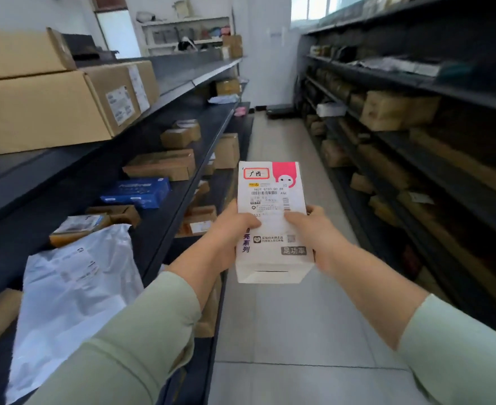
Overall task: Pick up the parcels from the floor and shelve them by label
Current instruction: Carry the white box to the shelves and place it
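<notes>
Parcel: we hold a white carton [273, 220] out in front of us, above the tiled aisle floor [293, 331]; it stands roughly upright, its label face turned toward us, with a pink patch at the top right corner.
Label: a white shipping label [270, 191] covers the upper part of the carton; we see a red-outlined box with handwritten characters at its top left, and barcodes below; the small print is too fine for us to read.
Left hand: our left hand [235, 229] grips the carton's left edge, thumb pressed across the front just under the label, fingers wrapped behind and out of sight.
Right hand: our right hand [313, 229] clasps the carton's right edge in the same way, thumb lying on the front, its tip near the left thumb.
Sleeves: both our forearms wear pale green sleeves [141, 340] pushed back from the wrists.
Left shelving: dark shelves [165, 217] run along our left; a white plastic mailer [74, 293] lies nearest us, with a blue box [138, 192] and several brown cartons farther along; large cardboard boxes [42, 109] sit on the top tier.
Right shelving: dark racks [416, 141] on our right carry rows of brown parcels, blurred toward the edge.
Far end: a white wall, a bright window and a pale shelf unit close the aisle.
</notes>
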